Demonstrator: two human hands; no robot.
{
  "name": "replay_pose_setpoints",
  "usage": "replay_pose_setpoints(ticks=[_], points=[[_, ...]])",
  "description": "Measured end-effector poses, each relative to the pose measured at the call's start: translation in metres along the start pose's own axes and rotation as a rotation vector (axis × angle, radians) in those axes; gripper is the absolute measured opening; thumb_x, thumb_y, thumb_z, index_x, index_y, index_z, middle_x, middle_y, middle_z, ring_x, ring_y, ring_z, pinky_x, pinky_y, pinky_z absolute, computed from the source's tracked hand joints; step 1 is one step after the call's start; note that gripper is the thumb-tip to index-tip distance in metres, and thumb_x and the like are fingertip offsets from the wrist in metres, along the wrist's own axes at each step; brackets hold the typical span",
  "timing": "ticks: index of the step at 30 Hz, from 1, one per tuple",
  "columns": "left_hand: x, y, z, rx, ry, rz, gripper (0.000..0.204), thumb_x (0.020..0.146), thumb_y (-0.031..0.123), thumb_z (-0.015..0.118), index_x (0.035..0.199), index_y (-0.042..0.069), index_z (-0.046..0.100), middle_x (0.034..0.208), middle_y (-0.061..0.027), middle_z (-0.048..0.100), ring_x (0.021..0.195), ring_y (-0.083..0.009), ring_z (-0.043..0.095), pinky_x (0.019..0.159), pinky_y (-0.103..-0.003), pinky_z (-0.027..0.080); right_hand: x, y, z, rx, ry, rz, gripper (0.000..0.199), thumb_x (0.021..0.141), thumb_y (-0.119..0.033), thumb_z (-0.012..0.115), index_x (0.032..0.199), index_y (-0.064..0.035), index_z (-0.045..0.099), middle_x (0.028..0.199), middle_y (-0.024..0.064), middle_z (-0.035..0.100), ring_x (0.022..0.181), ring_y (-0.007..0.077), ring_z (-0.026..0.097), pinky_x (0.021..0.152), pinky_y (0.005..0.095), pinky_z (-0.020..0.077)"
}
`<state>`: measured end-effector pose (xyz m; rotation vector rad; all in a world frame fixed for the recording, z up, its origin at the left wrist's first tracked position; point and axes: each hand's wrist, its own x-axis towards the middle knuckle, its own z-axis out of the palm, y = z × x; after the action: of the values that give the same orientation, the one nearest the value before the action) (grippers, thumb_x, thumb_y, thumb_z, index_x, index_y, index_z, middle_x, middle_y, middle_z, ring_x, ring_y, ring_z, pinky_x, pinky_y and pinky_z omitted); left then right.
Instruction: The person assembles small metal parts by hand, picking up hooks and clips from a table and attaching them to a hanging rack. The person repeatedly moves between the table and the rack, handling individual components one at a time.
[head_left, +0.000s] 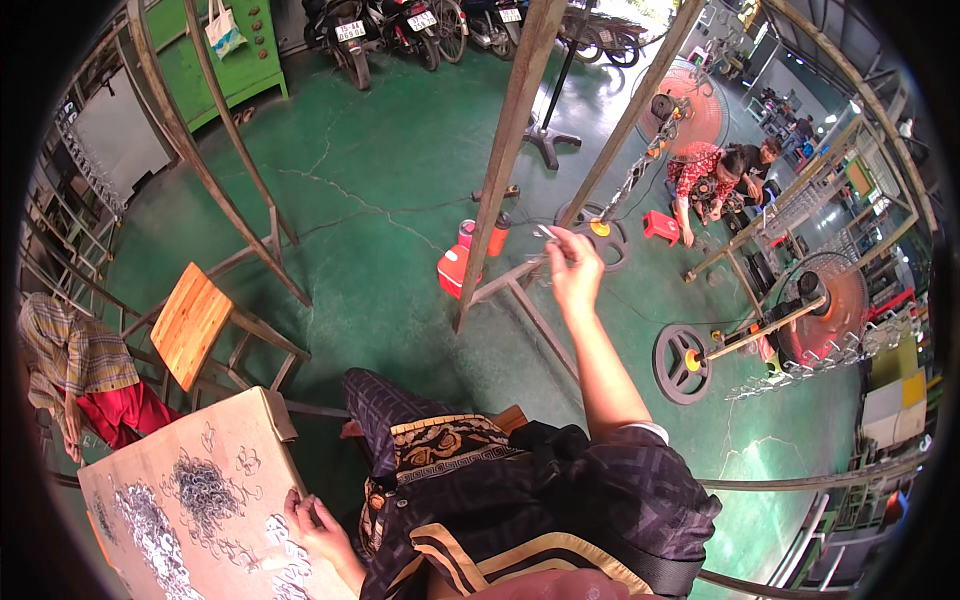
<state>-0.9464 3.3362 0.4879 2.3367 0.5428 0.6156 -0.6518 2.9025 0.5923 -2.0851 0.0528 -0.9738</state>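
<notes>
I see the left hand [318,528] low on the wooden board [200,470], fingers curled & pinching small metal rings [205,495] heaped there. Wooden chair [192,325] just beyond. Right hand [574,265] raised, arm outstretched, fingers closed on a thin metal piece [546,232] near rusty frame post [510,150].

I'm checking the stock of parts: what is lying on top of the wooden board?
Heaps of small metal rings cover the wooden board. The left hand rests on its edge, hiding whatever lies beneath it.

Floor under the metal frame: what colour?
Green, with pale cracks running through the floor. The head view shows it best.
</notes>
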Motion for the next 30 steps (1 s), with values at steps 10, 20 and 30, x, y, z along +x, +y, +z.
replay_pose_setpoints(ticks=[10, 20, 30], points=[[0.004, 0.009, -0.003, -0.095, 0.059, 0.033, 0.008, 0.087, -0.001, 0.059, 0.093, -0.005, 0.062, 0.114, -0.0196, 0.057, 0.101, -0.0331, 0.06, 0.086, -0.038, 0.052, -0.034, -0.12, 0.076, 0.426, -0.445, -0.199, 0.022, 0.083, 0.001, 0.066, 0.104, -0.0037, 0.069, 0.082, 0.0085, 0.063, 0.071, 0.0171, 0.063, 0.065, 0.0286, 0.0502], [0.002, 0.021, -0.017, 0.016, 0.166, -0.063, 0.01, 0.078, 0.003, 0.069, 0.087, 0.005, 0.068, 0.106, -0.0118, 0.064, 0.101, -0.0315, 0.059, 0.089, -0.04, 0.045, -0.1, -0.174, 0.136, 0.674, -0.772, -0.382, 0.021, 0.078, 0.007, 0.066, 0.099, 0.0009, 0.07, 0.085, 0.012, 0.066, 0.074, 0.021, 0.065, 0.069, 0.0293, 0.0508], [0.014, -0.029, -0.066, 0.232, 0.371, -0.275, 0.009, 0.079, 0.005, 0.067, 0.088, 0.002, 0.069, 0.09, -0.0146, 0.064, 0.081, -0.0348, 0.063, 0.074, -0.041, 0.052, -0.15, -0.209, 0.153, 0.836, -1.043, -0.497, 0.022, 0.079, 0.009, 0.064, 0.099, 0.0011, 0.069, 0.085, 0.0128, 0.065, 0.075, 0.0227, 0.065, 0.068, 0.0309, 0.0519]])
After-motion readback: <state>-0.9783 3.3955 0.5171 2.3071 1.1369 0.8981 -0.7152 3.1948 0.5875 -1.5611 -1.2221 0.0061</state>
